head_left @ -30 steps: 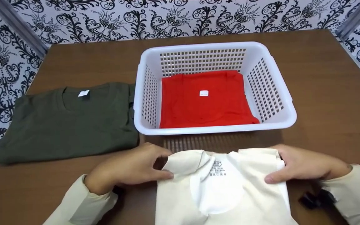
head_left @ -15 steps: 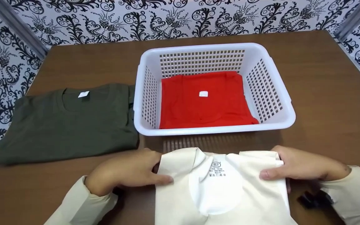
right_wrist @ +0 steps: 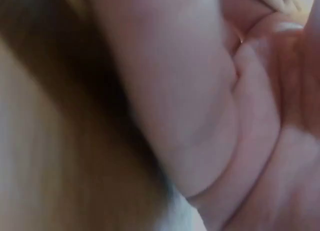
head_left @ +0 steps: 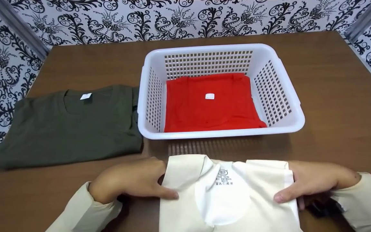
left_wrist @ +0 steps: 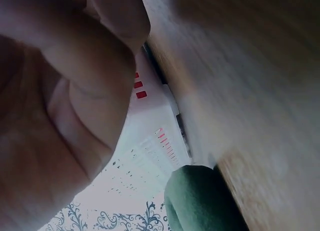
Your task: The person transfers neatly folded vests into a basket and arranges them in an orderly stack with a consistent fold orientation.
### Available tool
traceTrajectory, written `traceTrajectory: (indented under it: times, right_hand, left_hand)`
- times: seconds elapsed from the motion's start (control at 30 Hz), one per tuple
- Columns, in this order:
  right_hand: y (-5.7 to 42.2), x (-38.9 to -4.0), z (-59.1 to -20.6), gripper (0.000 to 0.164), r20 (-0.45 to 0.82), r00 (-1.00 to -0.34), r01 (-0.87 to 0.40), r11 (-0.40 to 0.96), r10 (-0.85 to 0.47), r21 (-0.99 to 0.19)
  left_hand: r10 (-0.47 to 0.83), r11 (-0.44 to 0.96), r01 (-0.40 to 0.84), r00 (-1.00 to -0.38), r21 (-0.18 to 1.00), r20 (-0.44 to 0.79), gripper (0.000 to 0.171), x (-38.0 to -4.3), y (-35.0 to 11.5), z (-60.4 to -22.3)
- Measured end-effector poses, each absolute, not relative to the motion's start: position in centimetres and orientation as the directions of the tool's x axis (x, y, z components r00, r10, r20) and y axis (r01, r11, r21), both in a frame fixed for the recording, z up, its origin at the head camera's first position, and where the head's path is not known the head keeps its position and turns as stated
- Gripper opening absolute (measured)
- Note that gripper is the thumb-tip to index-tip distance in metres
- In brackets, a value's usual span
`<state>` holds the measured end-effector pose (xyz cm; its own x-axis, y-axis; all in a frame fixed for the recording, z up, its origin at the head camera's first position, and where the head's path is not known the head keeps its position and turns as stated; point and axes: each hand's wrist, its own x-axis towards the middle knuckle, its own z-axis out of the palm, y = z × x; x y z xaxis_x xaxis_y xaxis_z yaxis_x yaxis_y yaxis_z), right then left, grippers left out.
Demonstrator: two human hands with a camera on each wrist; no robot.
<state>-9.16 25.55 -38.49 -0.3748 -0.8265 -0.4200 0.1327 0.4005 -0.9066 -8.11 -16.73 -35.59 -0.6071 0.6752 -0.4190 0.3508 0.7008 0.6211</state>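
Note:
A folded cream T-shirt [head_left: 185, 206] lies at the front of the table, its collar facing the basket and printed text showing inside the neck. My left hand [head_left: 137, 178] grips its left edge, thumb on top and the other fingers hidden beneath the cloth. On the opposite edge my right hand [head_left: 316, 180] holds the shirt the same way, thumb over the fabric. Both wrist views are filled mostly by palm and curled fingers [left_wrist: 95, 81], close over the wooden table.
Behind the shirt stands a white plastic basket [head_left: 204, 134] with a folded red T-shirt [head_left: 201, 109] inside. A folded dark green T-shirt [head_left: 76, 132] lies left of the basket, close against it. Patterned wallpaper [head_left: 179, 19] borders the brown table [head_left: 340, 96].
The left hand has closed in on the shirt's left edge, and the collar fold there lies flatter. The right hand and the shirt's top right corner have come slightly nearer.

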Motion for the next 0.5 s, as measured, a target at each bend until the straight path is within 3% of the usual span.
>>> traceTrajectory:
  times: [0.17,0.4,0.5]
  right_hand:
    - [25.63,-9.09,-38.67,0.034,-0.411,-0.399,0.165,0.377,-0.82,-0.912]
    - [25.9,-9.48,-38.96,0.032,-0.364,-0.379,0.215,0.302,-0.851,-0.929]
    - [25.93,-9.71,-39.02,0.031,-0.33,-0.389,0.187,0.277,-0.86,-0.943]
  left_hand:
    - [0.688,0.683,0.343,-0.597,0.644,-0.412,0.034,-8.12,-16.67,-35.47]
    - [0.681,0.695,0.335,-0.592,0.636,-0.431,0.032,-8.18,-16.75,-35.34]
    - [0.712,0.654,0.345,-0.583,0.673,-0.392,0.021,-8.22,-16.8,-35.61]
